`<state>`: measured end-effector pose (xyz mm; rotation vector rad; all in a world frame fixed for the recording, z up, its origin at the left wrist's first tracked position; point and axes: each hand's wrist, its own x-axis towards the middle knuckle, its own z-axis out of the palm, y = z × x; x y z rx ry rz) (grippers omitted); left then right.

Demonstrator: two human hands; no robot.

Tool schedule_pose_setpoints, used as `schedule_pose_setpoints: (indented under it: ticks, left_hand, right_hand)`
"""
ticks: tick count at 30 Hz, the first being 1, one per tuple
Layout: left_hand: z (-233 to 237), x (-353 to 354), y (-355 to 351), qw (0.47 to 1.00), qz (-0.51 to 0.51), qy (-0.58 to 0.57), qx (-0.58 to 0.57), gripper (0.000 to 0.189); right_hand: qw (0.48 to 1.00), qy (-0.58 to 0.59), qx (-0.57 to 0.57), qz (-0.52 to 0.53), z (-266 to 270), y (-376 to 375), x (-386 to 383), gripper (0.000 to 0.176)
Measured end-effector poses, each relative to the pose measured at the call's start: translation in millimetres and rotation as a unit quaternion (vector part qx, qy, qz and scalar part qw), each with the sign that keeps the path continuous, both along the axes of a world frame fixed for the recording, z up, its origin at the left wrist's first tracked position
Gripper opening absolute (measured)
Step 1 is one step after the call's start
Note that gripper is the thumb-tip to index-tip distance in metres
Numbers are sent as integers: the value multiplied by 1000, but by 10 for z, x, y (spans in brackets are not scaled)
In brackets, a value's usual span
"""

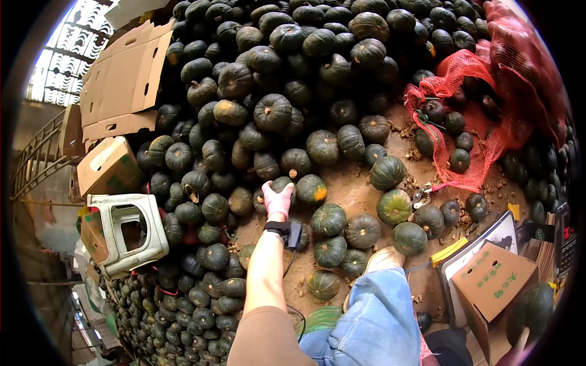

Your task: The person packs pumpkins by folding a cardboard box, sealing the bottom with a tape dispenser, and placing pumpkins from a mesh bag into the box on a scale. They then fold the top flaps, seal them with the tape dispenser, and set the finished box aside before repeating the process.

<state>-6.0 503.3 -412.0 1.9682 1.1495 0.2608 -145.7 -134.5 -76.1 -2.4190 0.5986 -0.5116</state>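
My left hand [278,201], in a pink glove, reaches forward to the foot of the heap. Its fingers are curled over a small dark green kabocha squash [282,183], which the hand partly covers. Right beside that one lies another squash with an orange patch [312,189]. At the lower right edge of the view, my right hand [520,356] shows only in part, also in pink. It grips a larger dark green squash [531,311] in front of a cardboard box [495,277]. Most of the right hand's fingers are cut off by the frame.
A big heap of squashes [271,113] rises ahead, and more lie loose around my shoe [386,259]. A white plastic stool [155,229] and flattened cardboard [125,82] stand left. Red mesh sacks [528,73] lie right, above a scale display [565,235].
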Motion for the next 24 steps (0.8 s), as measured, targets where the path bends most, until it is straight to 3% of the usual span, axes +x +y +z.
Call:
schedule_pose_setpoints:
  ticks: [1,3,4,5,6,9,11,13,15,17,18,19,21,23,24]
  left_hand:
    - [23,-105,23,998,-4,-49,-38,77]
    - [-50,-274,77,996,-3,-74,-40,73]
    - [0,-366,48,960,35,-168,-221,60]
    - [66,-474,18,881,75,-255,-390,48]
    - [21,-574,46,849,59,-291,-437,42]
    - [227,-758,-163,801,107,-299,-508,44]
    - [369,-848,-336,788,95,-293,-533,52]
    - [692,-856,-596,806,20,-276,-523,61]
    - [1167,-789,-933,827,-91,-263,-489,74]
    - [1544,-667,-1290,801,-185,-237,-517,84]
    - [1548,-610,-1435,827,-327,-167,-427,83]
    - [1544,-549,-1531,824,-458,-97,-319,83]
    - [1520,-457,-1579,795,-574,-102,-169,81]
    - [1311,-369,-1558,803,-581,-78,-103,76]
    - [1221,-353,-1535,855,-513,-30,-63,70]
  right_hand:
    - [995,-85,-35,49,127,491,127,85]
    - [985,-122,45,111,65,951,334,90]
    - [978,-109,80,160,22,1196,494,90]
    - [958,-26,222,182,-305,1101,421,78]
    - [945,26,295,136,-506,1371,628,98]
    - [872,211,348,272,-1186,1977,1146,74]
    - [800,245,444,320,-1916,2133,1174,69]
    - [786,305,350,408,-2070,2342,1243,81]
    - [787,256,180,531,-1936,2501,1304,90]
    - [715,250,481,442,-1852,2669,1294,94]
    - [604,260,662,360,-1701,2773,1341,95]
    - [651,252,579,421,-1700,2704,1443,90]
    - [658,248,645,298,-1591,2496,1414,83]
    - [801,195,509,248,-1310,2173,1230,80]
    - [834,192,462,233,-951,1989,1165,84]
